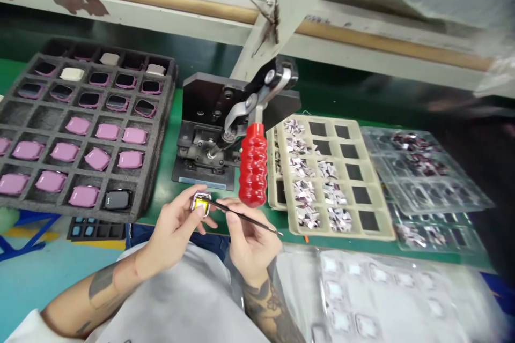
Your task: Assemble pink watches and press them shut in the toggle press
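Note:
Between the fingers and thumb of my left hand point(173, 228) sits a small open smartwatch case point(197, 210) with a light rim and a bright yellow patch inside. My right hand point(251, 238) pinches slim dark tweezers point(245, 218); their tip reaches the upper part of the case, and whether they grip anything there is too small to tell. Just beyond both hands stands a black toggle-clamp press point(213, 134) with a red ribbed handle point(253, 166), which rises above my right hand.
At left, a dark foam tray point(149, 171) holds pink watch cases point(107, 131), several screen-up. Right of the press, a cream compartment tray point(382, 214) contains small silvery parts. Clear plastic trays point(454, 193) lie farther right, with a bagged sheet point(362, 295) in front. A shelf beam point(161, 16) crosses behind.

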A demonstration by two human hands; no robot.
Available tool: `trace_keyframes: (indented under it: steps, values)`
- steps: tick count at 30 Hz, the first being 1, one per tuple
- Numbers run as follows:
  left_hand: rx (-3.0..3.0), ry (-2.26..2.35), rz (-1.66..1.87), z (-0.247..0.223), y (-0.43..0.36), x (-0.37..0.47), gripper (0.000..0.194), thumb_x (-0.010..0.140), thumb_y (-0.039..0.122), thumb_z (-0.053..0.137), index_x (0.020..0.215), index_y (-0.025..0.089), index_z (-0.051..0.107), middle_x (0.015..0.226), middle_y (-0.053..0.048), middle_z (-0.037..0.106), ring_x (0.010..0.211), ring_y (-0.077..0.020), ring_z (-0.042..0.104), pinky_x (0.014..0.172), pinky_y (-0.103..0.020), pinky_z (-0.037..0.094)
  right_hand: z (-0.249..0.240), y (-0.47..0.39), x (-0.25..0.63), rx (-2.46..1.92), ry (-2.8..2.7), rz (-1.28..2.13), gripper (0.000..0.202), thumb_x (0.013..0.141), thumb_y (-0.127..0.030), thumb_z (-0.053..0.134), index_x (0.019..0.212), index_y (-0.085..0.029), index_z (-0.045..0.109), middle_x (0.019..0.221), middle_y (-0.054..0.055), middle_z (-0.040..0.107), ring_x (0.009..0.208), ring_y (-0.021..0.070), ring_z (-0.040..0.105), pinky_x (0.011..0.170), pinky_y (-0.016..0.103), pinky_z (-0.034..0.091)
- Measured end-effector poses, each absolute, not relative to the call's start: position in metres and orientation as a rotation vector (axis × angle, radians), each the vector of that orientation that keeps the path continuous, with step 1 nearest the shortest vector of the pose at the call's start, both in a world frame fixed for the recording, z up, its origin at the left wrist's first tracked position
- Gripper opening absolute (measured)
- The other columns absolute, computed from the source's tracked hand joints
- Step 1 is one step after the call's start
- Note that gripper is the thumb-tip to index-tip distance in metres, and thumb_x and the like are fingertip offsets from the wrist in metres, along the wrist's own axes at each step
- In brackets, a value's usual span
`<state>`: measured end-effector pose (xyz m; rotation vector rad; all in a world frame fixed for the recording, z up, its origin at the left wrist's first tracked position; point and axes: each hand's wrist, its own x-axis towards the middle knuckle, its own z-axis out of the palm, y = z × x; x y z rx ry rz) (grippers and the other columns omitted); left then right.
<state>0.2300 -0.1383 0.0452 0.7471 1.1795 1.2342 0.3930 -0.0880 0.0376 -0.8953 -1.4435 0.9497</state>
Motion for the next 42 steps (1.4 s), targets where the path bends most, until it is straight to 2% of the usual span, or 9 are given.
trace_keyframes:
  steps: [9, 15, 19, 24, 26, 28, 31, 36, 42]
  values:
    - [0.720, 1.177, 1.269, 0.037, -0.139, 0.227, 0.052, 0.109, 0.045, 0.073, 0.154, 0.021, 0.064, 0.117, -0.013, 0.084, 0.087, -0.0220, 0.083, 0.071, -0.030, 0.067, 0.027, -0.086, 0.393, -0.975, -1.180, 1.418, 0.011, 0.109, -0.034, 0.072, 0.112, -0.023, 0.074, 0.096, 0.006, 0.084, 0.072, 0.0186, 0.080, 0.068, 0.032, 0.069]
    - [0.624, 1.180, 1.379, 0.043, -0.133, 0.229, 0.053, 0.105, 0.044, 0.079, 0.149, 0.018, 0.064, 0.112, -0.014, 0.085, 0.082, -0.0229, 0.084, 0.066, -0.030, 0.067, 0.021, -0.091, 0.407, -0.872, -1.204, 1.155, 0.011, 0.107, -0.028, 0.073, 0.117, -0.025, 0.076, 0.106, 0.008, 0.083, 0.099, 0.0253, 0.083, 0.083, 0.042, 0.072]
    - [0.575, 1.135, 1.346, 0.045, -0.130, 0.231, 0.055, 0.102, 0.044, 0.082, 0.147, 0.017, 0.065, 0.112, -0.014, 0.085, 0.085, -0.0262, 0.086, 0.070, -0.032, 0.069, 0.011, -0.088, 0.410, -1.032, -1.150, 1.176, 0.011, 0.105, -0.027, 0.077, 0.114, -0.023, 0.078, 0.111, 0.010, 0.084, 0.096, 0.0241, 0.084, 0.085, 0.040, 0.072]
    - [0.476, 1.108, 1.294, 0.032, -0.120, 0.224, 0.060, 0.100, 0.057, 0.080, 0.140, 0.014, 0.067, 0.114, -0.018, 0.085, 0.089, -0.0324, 0.088, 0.074, -0.038, 0.071, 0.037, -0.066, 0.438, -0.925, -1.204, 1.390, 0.022, 0.104, -0.044, 0.078, 0.100, -0.022, 0.074, 0.081, 0.004, 0.078, 0.067, 0.0190, 0.075, 0.060, 0.031, 0.063]
    - [0.534, 1.181, 1.316, 0.022, -0.118, 0.221, 0.060, 0.099, 0.054, 0.082, 0.141, 0.015, 0.066, 0.112, -0.015, 0.085, 0.087, -0.0302, 0.087, 0.073, -0.037, 0.070, 0.058, -0.049, 0.455, -0.913, -1.298, 1.145, 0.019, 0.104, -0.041, 0.078, 0.100, -0.022, 0.076, 0.080, 0.004, 0.077, 0.071, 0.0208, 0.076, 0.061, 0.033, 0.063]
    - [0.656, 1.246, 1.313, 0.012, -0.119, 0.219, 0.058, 0.102, 0.050, 0.079, 0.146, 0.016, 0.063, 0.114, -0.013, 0.085, 0.087, -0.0265, 0.086, 0.074, -0.036, 0.069, 0.074, -0.034, 0.469, -0.982, -1.375, 0.603, 0.009, 0.104, -0.027, 0.077, 0.112, -0.024, 0.081, 0.100, 0.007, 0.082, 0.092, 0.0239, 0.080, 0.079, 0.040, 0.067]
    - [0.829, 1.297, 1.250, -0.004, -0.128, 0.219, 0.056, 0.111, 0.047, 0.069, 0.158, 0.022, 0.053, 0.122, -0.012, 0.084, 0.092, -0.0228, 0.084, 0.083, -0.037, 0.068, 0.077, -0.027, 0.475, -1.029, -1.708, 0.028, 0.036, 0.103, -0.012, 0.074, 0.134, -0.030, 0.079, 0.119, 0.008, 0.080, 0.109, 0.0252, 0.077, 0.094, 0.044, 0.063]
    - [0.956, 1.363, 1.217, -0.021, -0.142, 0.214, 0.041, 0.113, 0.043, 0.065, 0.147, 0.023, 0.054, 0.132, -0.013, 0.082, 0.101, -0.0240, 0.083, 0.089, -0.039, 0.066, 0.046, -0.044, 0.464, -1.066, -2.552, -0.074, 0.029, 0.111, -0.014, 0.059, 0.137, -0.017, 0.073, 0.103, 0.010, 0.079, 0.098, 0.0270, 0.070, 0.088, 0.046, 0.057]
    - [1.036, 1.339, 1.194, -0.021, -0.141, 0.212, 0.031, 0.114, 0.044, 0.063, 0.136, 0.023, 0.058, 0.131, -0.014, 0.083, 0.101, -0.0243, 0.083, 0.090, -0.039, 0.066, 0.059, 0.008, 0.494, -1.332, -2.306, 0.044, 0.030, 0.111, -0.013, 0.053, 0.133, -0.019, 0.072, 0.119, 0.013, 0.077, 0.107, 0.0274, 0.068, 0.095, 0.044, 0.056]
